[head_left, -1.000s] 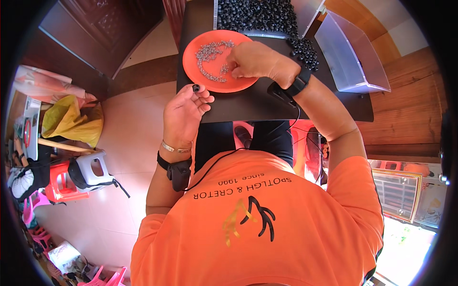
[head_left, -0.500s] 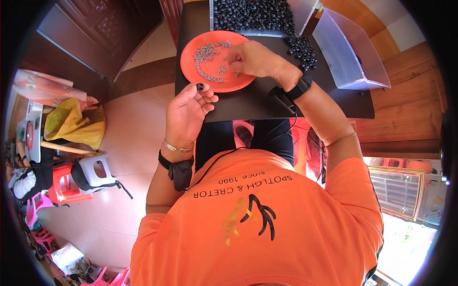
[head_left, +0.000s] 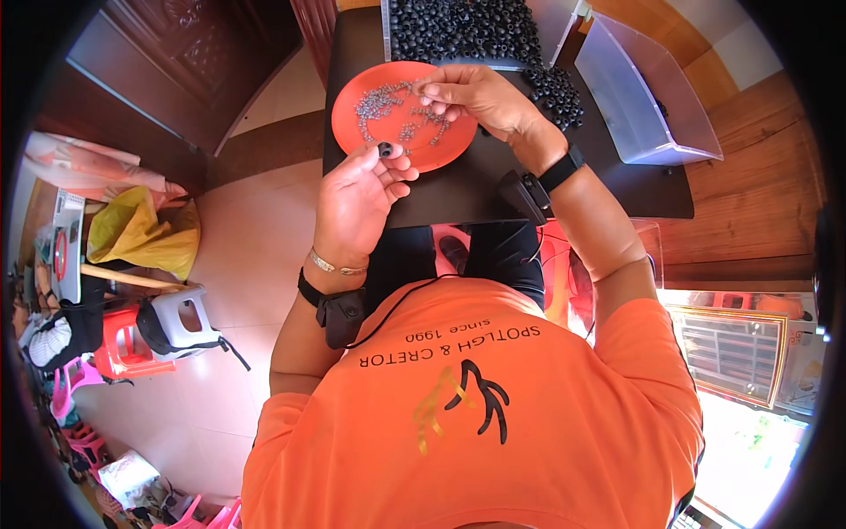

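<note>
Between the thumb and fingers of my left hand (head_left: 357, 198) is a small black knob-like piece (head_left: 385, 150) with a hole in its end. The hand is palm up at the near edge of an orange plate (head_left: 454, 145). Small silvery metal pieces (head_left: 377, 103), too tiny to name surely, lie on the plate in a curved band and loose clusters. My right hand (head_left: 476, 93) is over the plate's right part, thumb and forefinger pinched together. Whatever is between those fingertips, if anything, is too small to make out.
The plate rests on a dark table (head_left: 441, 203). Behind it, a bin holds many black pieces (head_left: 467, 31), and more lie in a loose pile (head_left: 557, 95). A translucent plastic bin (head_left: 639, 106) stands at the right. Stools (head_left: 185, 322) and a yellow bag (head_left: 145, 231) are at left.
My right hand has lifted a little from the plate and turned, its pinched fingertips now showing. My left hand has moved slightly right and up with the black piece, closer over the plate.
</note>
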`<state>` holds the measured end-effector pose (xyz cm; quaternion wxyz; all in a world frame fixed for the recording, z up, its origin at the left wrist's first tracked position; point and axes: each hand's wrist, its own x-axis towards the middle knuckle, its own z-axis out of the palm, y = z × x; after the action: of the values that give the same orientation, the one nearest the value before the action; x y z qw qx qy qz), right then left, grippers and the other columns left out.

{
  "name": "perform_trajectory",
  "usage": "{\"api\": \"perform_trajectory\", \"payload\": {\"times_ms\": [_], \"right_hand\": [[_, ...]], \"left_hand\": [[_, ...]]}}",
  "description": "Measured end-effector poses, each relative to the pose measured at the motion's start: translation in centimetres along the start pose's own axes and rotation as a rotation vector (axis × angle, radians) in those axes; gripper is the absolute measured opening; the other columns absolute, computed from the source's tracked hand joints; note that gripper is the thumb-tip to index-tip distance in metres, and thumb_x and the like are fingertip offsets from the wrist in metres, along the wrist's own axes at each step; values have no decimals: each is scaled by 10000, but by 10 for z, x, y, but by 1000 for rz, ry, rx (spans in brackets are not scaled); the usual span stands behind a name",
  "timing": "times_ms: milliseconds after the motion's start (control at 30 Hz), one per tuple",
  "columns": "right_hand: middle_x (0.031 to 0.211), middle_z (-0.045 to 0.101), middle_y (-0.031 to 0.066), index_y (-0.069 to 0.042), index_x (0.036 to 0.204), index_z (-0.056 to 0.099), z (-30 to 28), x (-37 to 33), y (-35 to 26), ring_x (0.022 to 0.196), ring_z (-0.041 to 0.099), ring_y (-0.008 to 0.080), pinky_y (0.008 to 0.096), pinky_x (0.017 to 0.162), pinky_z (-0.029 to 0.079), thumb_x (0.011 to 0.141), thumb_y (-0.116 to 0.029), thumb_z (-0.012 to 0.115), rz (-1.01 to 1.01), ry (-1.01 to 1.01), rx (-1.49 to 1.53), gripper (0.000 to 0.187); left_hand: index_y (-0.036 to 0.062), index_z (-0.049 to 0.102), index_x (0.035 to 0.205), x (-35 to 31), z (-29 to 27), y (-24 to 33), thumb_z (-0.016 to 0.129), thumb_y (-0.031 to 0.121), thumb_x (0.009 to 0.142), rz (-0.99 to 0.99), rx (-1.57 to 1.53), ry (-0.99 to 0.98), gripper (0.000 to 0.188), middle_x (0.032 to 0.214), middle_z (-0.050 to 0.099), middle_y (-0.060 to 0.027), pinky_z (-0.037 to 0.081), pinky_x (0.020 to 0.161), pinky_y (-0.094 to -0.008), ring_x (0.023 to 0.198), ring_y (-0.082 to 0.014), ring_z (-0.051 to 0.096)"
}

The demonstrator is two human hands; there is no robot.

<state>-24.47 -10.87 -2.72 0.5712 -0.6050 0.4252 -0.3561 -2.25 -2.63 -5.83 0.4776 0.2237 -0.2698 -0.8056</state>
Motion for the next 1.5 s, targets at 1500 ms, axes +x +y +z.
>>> {"api": "perform_trajectory", "payload": {"times_ms": [1500], "right_hand": [[853, 675, 102, -39, 962, 686, -69, -36, -9, 786, 654, 210, 300, 720, 513, 813, -134, 659, -400, 461, -932, 179]], "left_hand": [[22, 561, 994, -7, -11, 4, 457, 217, 957, 44, 41, -11, 225, 941, 590, -82, 448, 775, -307, 913, -222, 592]]}}
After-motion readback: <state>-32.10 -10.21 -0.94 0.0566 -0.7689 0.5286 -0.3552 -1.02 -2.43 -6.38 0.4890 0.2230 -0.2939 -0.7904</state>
